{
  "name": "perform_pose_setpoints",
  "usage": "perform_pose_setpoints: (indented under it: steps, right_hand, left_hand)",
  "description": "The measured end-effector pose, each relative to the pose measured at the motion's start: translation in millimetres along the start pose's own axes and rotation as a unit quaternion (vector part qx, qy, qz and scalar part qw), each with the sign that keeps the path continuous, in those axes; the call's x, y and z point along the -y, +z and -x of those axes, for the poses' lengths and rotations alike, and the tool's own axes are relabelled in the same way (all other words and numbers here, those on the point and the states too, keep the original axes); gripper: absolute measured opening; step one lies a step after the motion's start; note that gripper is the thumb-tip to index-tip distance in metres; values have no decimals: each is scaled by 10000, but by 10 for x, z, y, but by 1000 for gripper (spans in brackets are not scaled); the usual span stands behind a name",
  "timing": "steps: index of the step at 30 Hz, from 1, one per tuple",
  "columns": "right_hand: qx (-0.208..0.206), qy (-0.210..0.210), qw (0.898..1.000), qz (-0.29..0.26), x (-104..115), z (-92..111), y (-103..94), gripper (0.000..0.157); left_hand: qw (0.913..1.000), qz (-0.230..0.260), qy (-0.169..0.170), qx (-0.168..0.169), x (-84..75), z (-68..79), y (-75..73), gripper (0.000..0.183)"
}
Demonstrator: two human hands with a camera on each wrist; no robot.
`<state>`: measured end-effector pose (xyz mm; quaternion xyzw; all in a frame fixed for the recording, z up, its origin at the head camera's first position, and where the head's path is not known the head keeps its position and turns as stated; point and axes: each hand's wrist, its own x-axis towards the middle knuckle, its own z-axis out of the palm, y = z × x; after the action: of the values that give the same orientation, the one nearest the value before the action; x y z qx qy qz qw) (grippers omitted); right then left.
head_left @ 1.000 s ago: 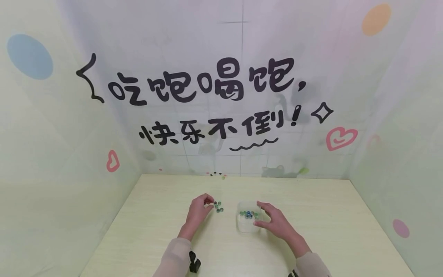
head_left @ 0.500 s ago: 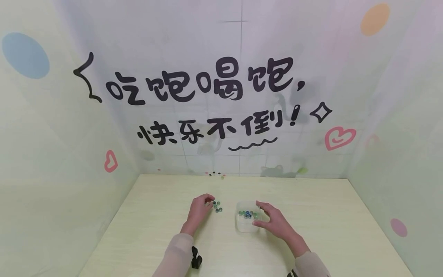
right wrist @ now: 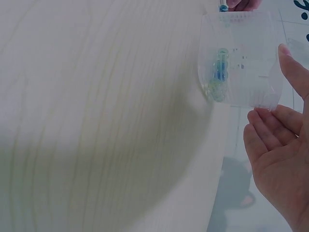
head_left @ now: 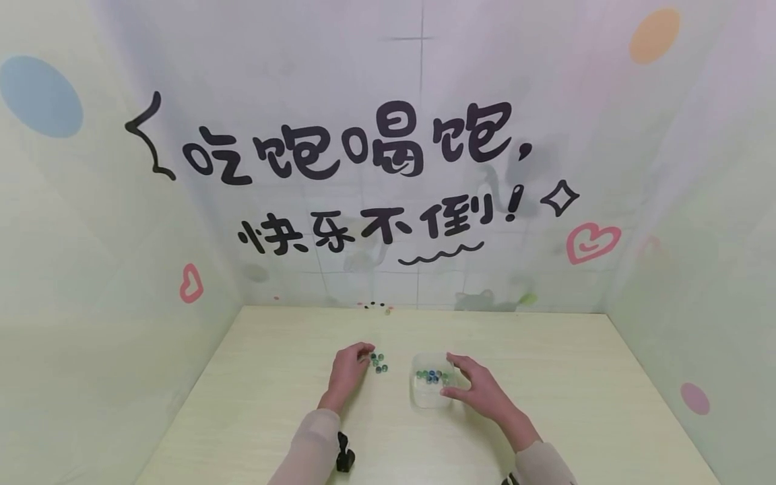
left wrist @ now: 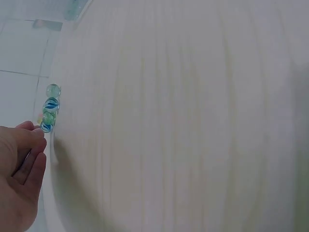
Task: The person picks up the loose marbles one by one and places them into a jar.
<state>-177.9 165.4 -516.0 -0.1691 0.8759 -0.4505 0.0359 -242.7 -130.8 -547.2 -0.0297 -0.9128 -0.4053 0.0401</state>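
Observation:
My left hand (head_left: 348, 372) is beside a small group of several glass marbles (head_left: 378, 369) lying on the table. In the left wrist view its fingertips are right against the nearest blue-and-clear marble (left wrist: 46, 127); whether they pinch it is hidden. To the right, my right hand (head_left: 481, 389) grips the side of a clear plastic container (head_left: 429, 400), thumb at the near corner and fingers at the far one. Several green and blue marbles (head_left: 432, 374) lie inside it. The right wrist view shows the thumb and fingers around the container's (right wrist: 253, 82) upper part.
Both hands work over a pale wooden table (head_left: 545, 350). A printed fabric wall (head_left: 339, 67) with large black characters rises behind its back edge, and more fabric stands at both sides. A black device (head_left: 344, 455) sits at the left sleeve.
The left hand stays at the marbles, its fingertips lowered slightly toward them. The right hand keeps its hold on the container. The head view has shifted slightly.

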Motion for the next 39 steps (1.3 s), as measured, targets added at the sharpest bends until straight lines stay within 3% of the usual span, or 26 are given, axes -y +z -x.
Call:
perform_pose_setpoints:
  steps: [21,31,39]
  right_hand:
    - [-10,-12,10000,-73,31,6,15,73]
    - [-69,-3,10000,-34,21,9,20,72]
    - [-80,-24,10000,-31,10,11,24,72]
  left_hand:
    - [9984,-559,-3,-121,34,-8,58,16]
    - [9972,-742,-40,-9,11,-5,59,13]
    - [9975,-700,-9,-57,25,21,51,12]
